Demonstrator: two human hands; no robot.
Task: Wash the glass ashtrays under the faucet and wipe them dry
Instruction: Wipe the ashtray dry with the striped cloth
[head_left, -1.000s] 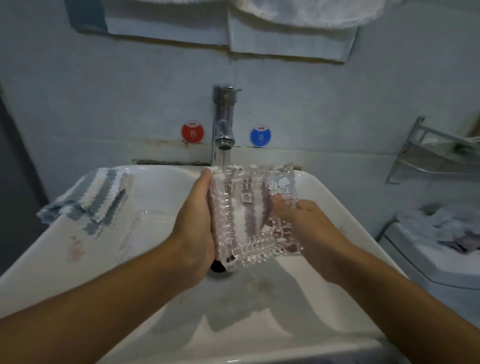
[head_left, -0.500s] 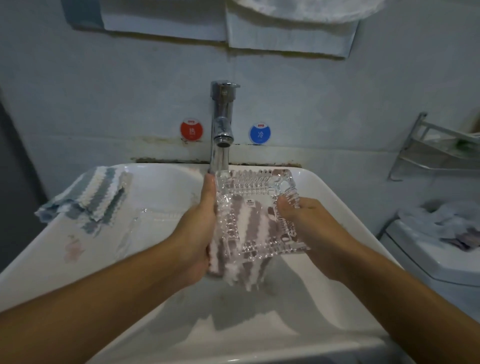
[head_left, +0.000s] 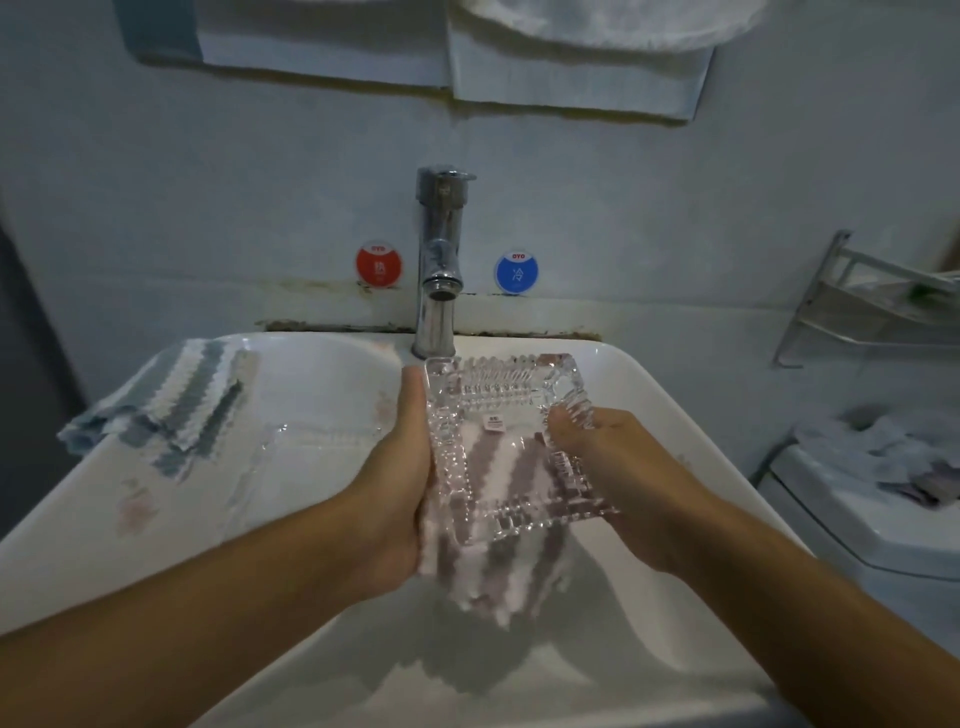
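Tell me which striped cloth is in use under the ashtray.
The pink-and-grey striped cloth, held beneath the glass ashtray by the left hand. The blue-grey cloth lies untouched on the sink rim.

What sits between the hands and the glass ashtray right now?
A striped cloth lies under the glass ashtray, between it and the left hand. The right hand holds the ashtray's right edge directly. Nothing else intervenes.

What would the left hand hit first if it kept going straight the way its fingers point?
The left hand, gripping the glass ashtray and striped cloth, points up-frame toward the back wall. First in that line is probably the faucet base at the sink rim, though depth is unclear.
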